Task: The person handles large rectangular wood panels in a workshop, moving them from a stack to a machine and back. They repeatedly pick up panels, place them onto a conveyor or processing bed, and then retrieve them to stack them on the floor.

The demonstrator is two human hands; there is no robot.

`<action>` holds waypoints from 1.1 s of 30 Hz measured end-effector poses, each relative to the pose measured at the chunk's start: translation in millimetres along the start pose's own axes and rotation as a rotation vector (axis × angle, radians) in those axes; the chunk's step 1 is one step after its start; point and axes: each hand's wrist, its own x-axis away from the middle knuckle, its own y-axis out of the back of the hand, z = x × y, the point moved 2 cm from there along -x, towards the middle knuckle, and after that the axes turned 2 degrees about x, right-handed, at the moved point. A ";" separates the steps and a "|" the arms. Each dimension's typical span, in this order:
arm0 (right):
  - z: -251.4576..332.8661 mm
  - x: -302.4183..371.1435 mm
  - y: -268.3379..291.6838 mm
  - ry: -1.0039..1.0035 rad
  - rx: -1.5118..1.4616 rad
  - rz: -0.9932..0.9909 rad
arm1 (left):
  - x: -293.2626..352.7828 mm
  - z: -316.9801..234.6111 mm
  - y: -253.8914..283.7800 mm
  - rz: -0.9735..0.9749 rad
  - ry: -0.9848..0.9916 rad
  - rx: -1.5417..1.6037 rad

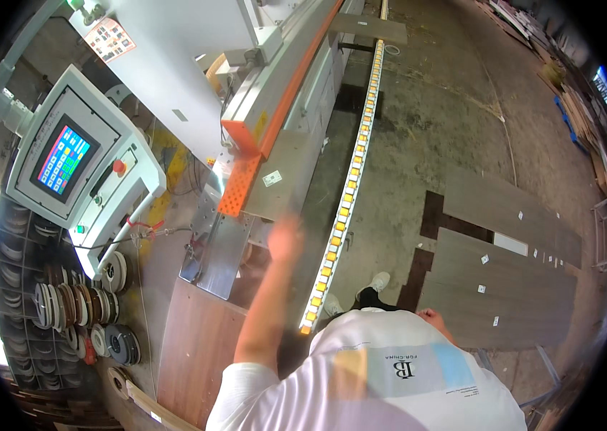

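My left hand (286,241) is stretched forward and smeared by motion, at the near end of a grey-brown panel (285,154). Whether it touches the panel's edge or grips anything I cannot make out. That panel carries a white label and lies along the machine's feed side, beside an orange perforated guard (239,187). Close to my body on the right, my right hand (431,314) shows only in part past my shirt; its fingers are mostly hidden. A long rail with yellow rollers (341,212) runs away from me between the machine and the open floor.
At left stands a control panel (66,159) with a lit screen and red button. Below it are several rolls of edge banding (73,302). A reddish-brown board (199,352) lies at lower left. Stacked labelled panels (504,287) lie to the right. Another panel (372,27) crosses the rail's far end.
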 end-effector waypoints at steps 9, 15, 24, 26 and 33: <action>16.9 -17.6 -8.1 0.029 0.021 0.060 | 150.2 -49.1 -55.4 0.206 0.007 0.225; 79.2 -16.4 -22.0 0.085 0.090 0.136 | 115.3 27.7 12.0 -0.056 0.207 0.414; 70.8 -34.2 -13.9 0.257 0.190 0.150 | -14.3 183.7 303.5 -0.800 0.232 0.129; 25.5 -37.0 -2.3 0.210 0.146 0.084 | -42.3 203.7 352.6 -0.892 0.258 0.064; 22.0 -27.5 -5.0 0.092 0.033 0.054 | -103.3 317.8 448.9 -0.814 0.499 -0.165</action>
